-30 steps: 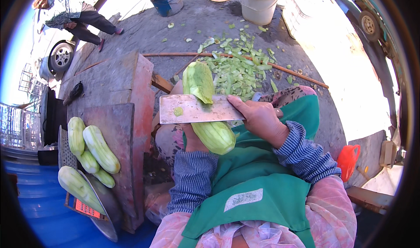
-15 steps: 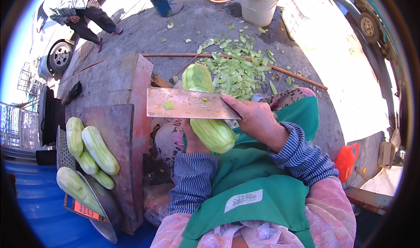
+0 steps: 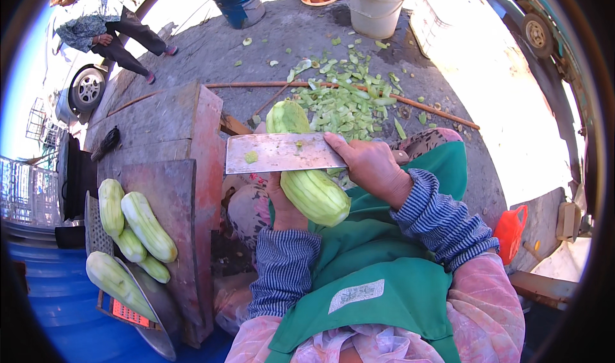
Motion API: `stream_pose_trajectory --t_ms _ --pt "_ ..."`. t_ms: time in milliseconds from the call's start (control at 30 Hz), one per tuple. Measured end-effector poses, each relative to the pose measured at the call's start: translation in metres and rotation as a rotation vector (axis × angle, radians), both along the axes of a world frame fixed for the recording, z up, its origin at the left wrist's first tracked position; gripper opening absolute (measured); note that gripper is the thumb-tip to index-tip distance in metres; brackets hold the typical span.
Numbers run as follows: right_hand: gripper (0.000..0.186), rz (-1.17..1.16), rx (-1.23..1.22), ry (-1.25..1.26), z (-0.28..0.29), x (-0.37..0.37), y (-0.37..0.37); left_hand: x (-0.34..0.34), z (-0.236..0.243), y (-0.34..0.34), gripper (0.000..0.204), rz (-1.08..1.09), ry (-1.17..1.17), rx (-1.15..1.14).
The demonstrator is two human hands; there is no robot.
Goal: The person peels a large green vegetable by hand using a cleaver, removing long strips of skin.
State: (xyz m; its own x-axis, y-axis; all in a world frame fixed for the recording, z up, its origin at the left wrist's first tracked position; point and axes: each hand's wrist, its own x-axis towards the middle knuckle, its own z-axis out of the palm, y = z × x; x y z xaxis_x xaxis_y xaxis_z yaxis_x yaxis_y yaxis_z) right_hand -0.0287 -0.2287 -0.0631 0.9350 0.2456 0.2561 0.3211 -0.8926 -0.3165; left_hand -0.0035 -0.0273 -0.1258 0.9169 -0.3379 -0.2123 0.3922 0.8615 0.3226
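A pale green, long gourd (image 3: 317,198) with a ridged, mostly peeled surface lies tilted above my lap. My left hand (image 3: 287,208) grips it from beneath and the left side; the cleaver and gourd hide most of its fingers. In my right hand (image 3: 378,169) is the handle of a cleaver (image 3: 275,153). Its wide blade crosses over the middle of the gourd, edge toward me, with a few green scraps stuck on it. Whether the edge touches the gourd is hard to tell. Green peelings (image 3: 346,100) lie heaped on the ground beyond.
On my left, several peeled gourds (image 3: 148,225) rest on and beside a dark board (image 3: 176,199) on a wooden table. An orange grater (image 3: 131,313) and curved metal pan (image 3: 163,337) sit there too. Buckets (image 3: 375,10) stand ahead. A person (image 3: 106,33) is at the far left.
The cleaver has shifted slightly to the right across the gourd, and the gourd's near end has moved a little right. At the far left, the person's legs have changed position.
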Motion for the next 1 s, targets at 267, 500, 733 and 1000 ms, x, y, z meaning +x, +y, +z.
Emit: stream_pose_trajectory --t_ms 267,500,733,1000 --pt "0.064 -0.062 -0.002 -0.035 -0.023 0.013 -0.017 0.001 0.009 -0.002 0.063 -0.114 -0.128 -0.062" --pt "0.052 -0.122 -0.006 -0.032 -0.044 0.022 -0.036 0.003 0.015 -0.001 0.064 -0.198 -0.064 -0.085" --pt "0.019 -0.346 0.785 0.773 -0.004 0.027 -0.026 -0.005 0.034 -0.002 0.073 -0.133 -0.03 0.086" --pt "0.059 -0.068 -0.022 -0.077 -0.004 0.017 0.001 -0.006 0.031 -0.006 0.07 -0.171 -0.139 0.05"
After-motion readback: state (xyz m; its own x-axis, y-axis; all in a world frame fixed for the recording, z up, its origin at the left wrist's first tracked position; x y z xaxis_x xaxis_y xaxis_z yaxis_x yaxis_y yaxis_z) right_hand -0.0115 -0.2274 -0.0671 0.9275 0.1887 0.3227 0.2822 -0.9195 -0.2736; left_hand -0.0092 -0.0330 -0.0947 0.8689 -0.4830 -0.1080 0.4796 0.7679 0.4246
